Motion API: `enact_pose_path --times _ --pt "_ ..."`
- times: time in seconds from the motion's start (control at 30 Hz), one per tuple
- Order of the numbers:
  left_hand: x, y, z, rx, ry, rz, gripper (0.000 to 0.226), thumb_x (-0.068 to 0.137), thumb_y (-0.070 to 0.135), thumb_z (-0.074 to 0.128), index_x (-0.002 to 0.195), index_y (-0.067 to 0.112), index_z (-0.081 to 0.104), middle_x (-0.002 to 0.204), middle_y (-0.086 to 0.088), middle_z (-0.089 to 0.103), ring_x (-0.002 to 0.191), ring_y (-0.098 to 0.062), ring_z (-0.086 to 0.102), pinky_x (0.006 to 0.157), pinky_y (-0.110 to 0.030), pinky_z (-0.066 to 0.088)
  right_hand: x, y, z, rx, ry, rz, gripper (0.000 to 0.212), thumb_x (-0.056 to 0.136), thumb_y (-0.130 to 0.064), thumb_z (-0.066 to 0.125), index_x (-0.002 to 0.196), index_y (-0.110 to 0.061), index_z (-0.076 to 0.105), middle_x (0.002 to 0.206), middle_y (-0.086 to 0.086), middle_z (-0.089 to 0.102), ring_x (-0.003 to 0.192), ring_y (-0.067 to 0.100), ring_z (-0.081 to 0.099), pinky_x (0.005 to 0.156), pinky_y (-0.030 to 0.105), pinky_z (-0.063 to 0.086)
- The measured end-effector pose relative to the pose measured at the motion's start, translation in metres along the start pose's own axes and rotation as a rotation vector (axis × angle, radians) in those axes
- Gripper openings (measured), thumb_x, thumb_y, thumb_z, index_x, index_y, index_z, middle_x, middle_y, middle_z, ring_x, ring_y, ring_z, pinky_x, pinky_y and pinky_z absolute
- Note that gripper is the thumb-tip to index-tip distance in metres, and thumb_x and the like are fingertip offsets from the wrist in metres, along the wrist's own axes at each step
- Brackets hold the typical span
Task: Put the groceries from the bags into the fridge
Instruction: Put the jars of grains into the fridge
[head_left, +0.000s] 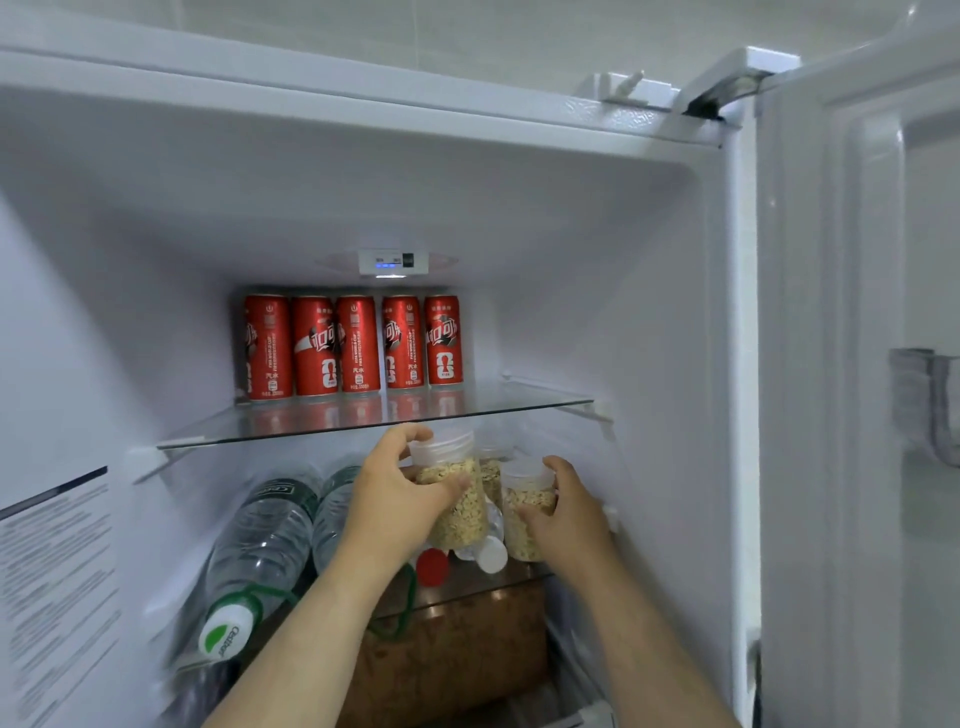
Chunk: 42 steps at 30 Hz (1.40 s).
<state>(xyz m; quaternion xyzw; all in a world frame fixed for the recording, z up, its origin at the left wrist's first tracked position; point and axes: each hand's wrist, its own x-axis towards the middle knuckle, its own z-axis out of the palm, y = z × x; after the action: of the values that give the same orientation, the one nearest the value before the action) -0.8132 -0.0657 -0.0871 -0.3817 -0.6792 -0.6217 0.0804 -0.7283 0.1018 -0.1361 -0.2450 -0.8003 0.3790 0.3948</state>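
**Oat jars, middle shelf: both gripped**

Left hand (395, 493) fingers curl round the left jar (457, 501); right hand (566, 514) wraps the right jar (525, 512). Both upright, side by side over the middle shelf (498, 578), probably to fill its right end beside flat-lying bottles (260, 540). Jars unlabelled. Bottle cap (226, 636): "C'estbon". Cans (358, 345), top shelf (519, 402), back row: "FIFA WORLD CUP".

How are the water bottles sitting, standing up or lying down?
Lying down. The water bottles rest on their sides under the glass shelf, and one cap points out at the camera.
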Motion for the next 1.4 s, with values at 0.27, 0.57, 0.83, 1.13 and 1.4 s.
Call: enact_pose_path --times 0.27,0.57,0.83,1.13,1.4 --pt "0.008 -0.006 -0.001 -0.026 0.001 -0.014 0.050 0.073 0.021 0.083 0.112 0.033 0.055 0.099 0.022 0.055 0.086 -0.002 0.061 0.065 -0.021 0.053 0.014 0.006 0.006 -0.273 -0.020 -0.085 0.076 0.096 -0.027 0.060 0.156 -0.029 0.012 0.163 -0.003 0.015 0.150 0.019 0.015 0.120 0.040 0.024" --pt "0.020 -0.008 0.005 -0.005 -0.051 -0.020 0.048 0.075 0.020 0.082 0.111 0.031 0.053 0.096 0.018 0.054 0.081 -0.001 0.060 0.055 -0.014 0.049 0.026 0.002 0.006 -0.380 -0.042 -0.252 0.058 0.090 0.001 0.057 0.143 -0.021 0.046 0.151 -0.004 0.038 0.133 0.018 0.043 0.107 0.023 0.031" --pt "0.026 -0.015 0.011 -0.051 -0.049 0.003 0.044 0.080 0.026 0.077 0.113 0.034 0.049 0.099 0.020 0.056 0.090 0.000 0.059 0.070 -0.023 0.054 0.051 0.003 0.026 -0.351 -0.057 -0.239 0.057 0.090 0.000 0.059 0.142 -0.017 0.045 0.150 0.000 0.038 0.134 0.020 0.042 0.110 0.026 0.032" --pt "0.027 -0.020 0.010 0.002 -0.107 0.032 0.047 0.084 0.028 0.073 0.119 0.037 0.044 0.111 0.014 0.055 0.098 -0.004 0.057 0.082 -0.031 0.055 0.057 0.007 0.031 -0.270 -0.060 -0.173 0.068 0.094 0.000 0.050 0.153 -0.027 0.028 0.162 -0.003 0.020 0.149 0.019 0.021 0.118 0.032 0.020" --pt "0.023 -0.005 0.040 -0.071 -0.247 0.032 0.045 0.083 0.021 0.074 0.114 0.034 0.044 0.106 0.014 0.054 0.091 -0.004 0.060 0.067 -0.019 0.055 -0.014 -0.020 -0.011 0.405 0.219 -0.138 0.036 0.101 -0.012 0.049 0.128 -0.033 0.060 0.128 -0.016 0.060 0.118 0.008 0.057 0.098 0.031 0.051"
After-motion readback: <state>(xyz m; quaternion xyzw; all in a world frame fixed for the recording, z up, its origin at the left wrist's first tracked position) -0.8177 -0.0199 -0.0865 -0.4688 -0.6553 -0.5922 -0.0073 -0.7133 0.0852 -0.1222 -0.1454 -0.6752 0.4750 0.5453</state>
